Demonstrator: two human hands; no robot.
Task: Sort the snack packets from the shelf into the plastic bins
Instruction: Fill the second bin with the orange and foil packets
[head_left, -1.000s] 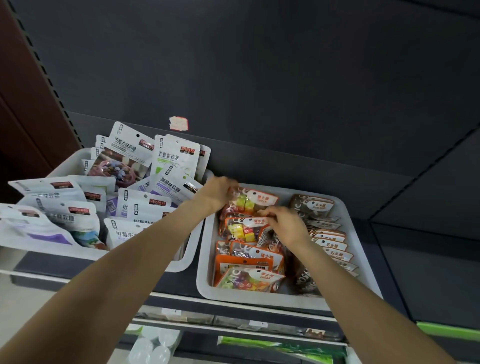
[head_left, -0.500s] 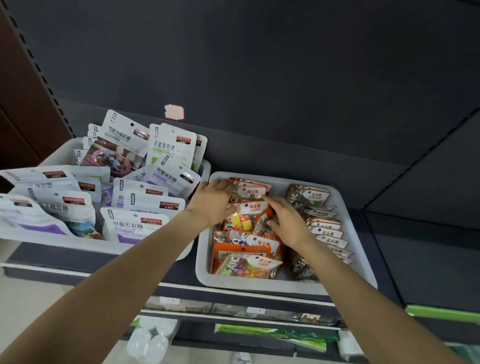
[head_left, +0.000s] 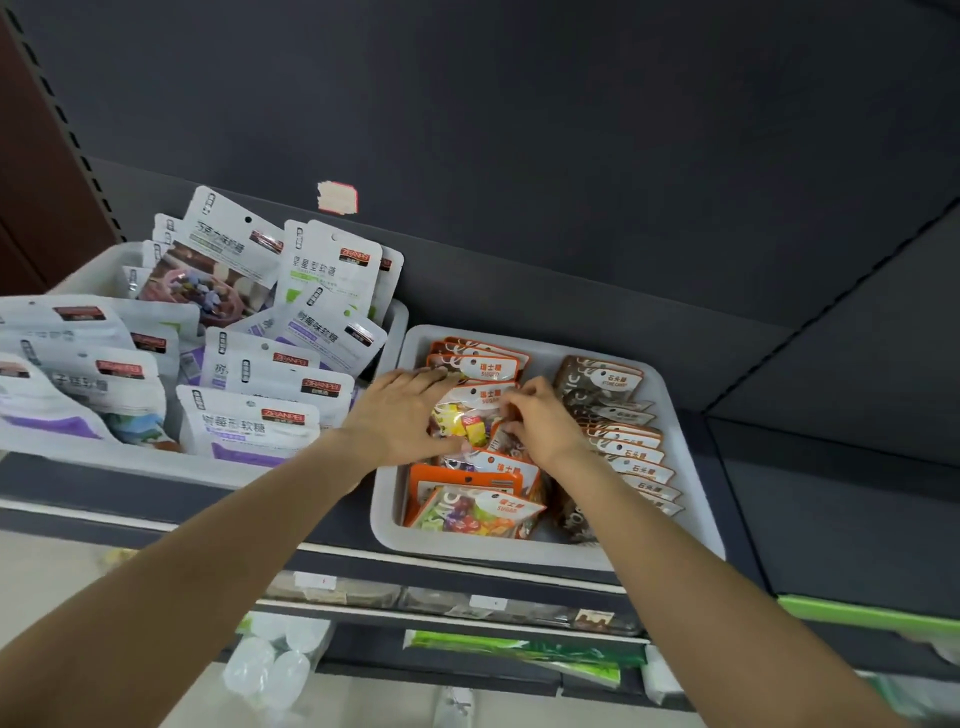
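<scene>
A white plastic bin (head_left: 385, 499) on the dark shelf holds a column of orange candy packets (head_left: 475, 512) on its left and a column of brown packets (head_left: 626, 449) on its right. My left hand (head_left: 402, 415) lies over the left side of the orange column, fingers stretched to the back packets and thumb by the middle packet (head_left: 462, 421). My right hand (head_left: 543, 423) pinches that packet's right edge with curled fingers. A second white bin (head_left: 130, 467) to the left is full of white pouches (head_left: 249, 421).
A dark back panel rises behind the bins, with a small red-edged label (head_left: 337, 197) on it. Bare dark shelf (head_left: 831, 493) runs to the right of the bin. Below the shelf edge are price tags, green packets (head_left: 519, 649) and clear bottles (head_left: 270, 670).
Both hands came from the back of the orange column toward its middle. My right hand went from lying flat on the packets to pinching the middle packet's edge.
</scene>
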